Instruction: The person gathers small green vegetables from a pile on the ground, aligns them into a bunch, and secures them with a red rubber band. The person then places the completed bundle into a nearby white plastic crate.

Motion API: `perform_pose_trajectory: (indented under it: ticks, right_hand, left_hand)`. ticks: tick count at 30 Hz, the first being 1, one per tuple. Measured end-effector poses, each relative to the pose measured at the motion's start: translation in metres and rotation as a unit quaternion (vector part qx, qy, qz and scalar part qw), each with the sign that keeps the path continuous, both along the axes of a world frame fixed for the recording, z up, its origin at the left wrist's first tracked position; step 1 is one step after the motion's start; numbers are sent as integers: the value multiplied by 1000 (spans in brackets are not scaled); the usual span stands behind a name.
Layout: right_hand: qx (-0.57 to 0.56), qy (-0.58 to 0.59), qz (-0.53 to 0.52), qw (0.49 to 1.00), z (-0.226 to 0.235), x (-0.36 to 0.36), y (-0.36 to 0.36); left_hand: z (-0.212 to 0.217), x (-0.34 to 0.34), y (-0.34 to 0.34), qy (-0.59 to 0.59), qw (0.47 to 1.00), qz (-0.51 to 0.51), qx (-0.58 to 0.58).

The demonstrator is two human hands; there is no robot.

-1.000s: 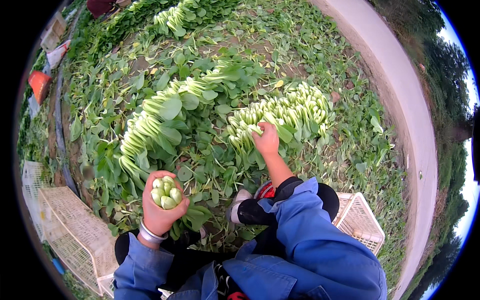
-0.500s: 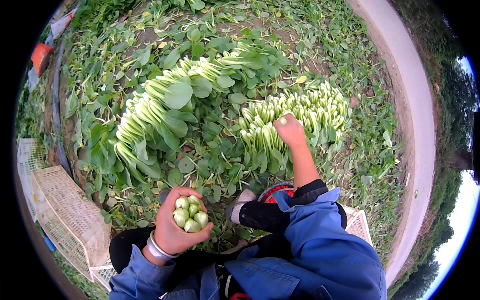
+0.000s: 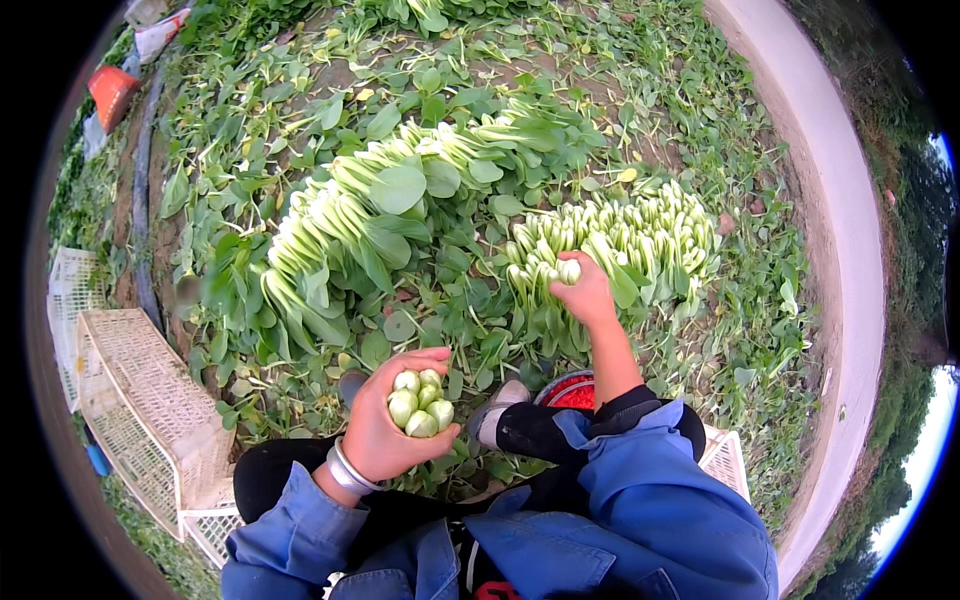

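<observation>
Picker crouched over cut greens on the field ground, bunch in one hand, reaching w/ the other.

Two long rows of bok choy (image 3: 340, 230) lay mid-ground, plastic crates (image 3: 140, 410) at the left edge. Right hand (image 3: 585, 290) had shifted fwd vs. a sec earlier, now closed round one head in the nearer row (image 3: 620, 240). Left hand (image 3: 385, 430) had drawn closer to the body, clamped on a bunch of heads (image 3: 420, 400); so gathering looked ongoing.
</observation>
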State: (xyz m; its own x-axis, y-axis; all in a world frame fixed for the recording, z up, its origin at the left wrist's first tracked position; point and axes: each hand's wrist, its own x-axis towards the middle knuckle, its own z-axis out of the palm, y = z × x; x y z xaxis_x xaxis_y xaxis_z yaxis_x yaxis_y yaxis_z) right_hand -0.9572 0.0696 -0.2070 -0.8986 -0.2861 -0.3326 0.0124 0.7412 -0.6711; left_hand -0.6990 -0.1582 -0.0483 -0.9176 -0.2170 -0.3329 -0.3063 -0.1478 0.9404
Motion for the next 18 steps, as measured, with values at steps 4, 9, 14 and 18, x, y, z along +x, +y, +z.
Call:
perform_pose_trajectory:
  ticks: [4,9,14,18]
  right_hand:
    - [-195,-72,118,971,108,56,-29]
    - [-430,-174,216,859,174,108,-26]
    - [-485,-197,243,817,203,144,-22]
    - [-423,-152,229,864,221,170,-24]
  left_hand:
    - [2,9,1,62,993,-79,-67]
    - [34,20,12,82,972,-117,185]
    - [43,55,17,92,953,-164,236]
    - [49,86,25,121,971,-103,177]
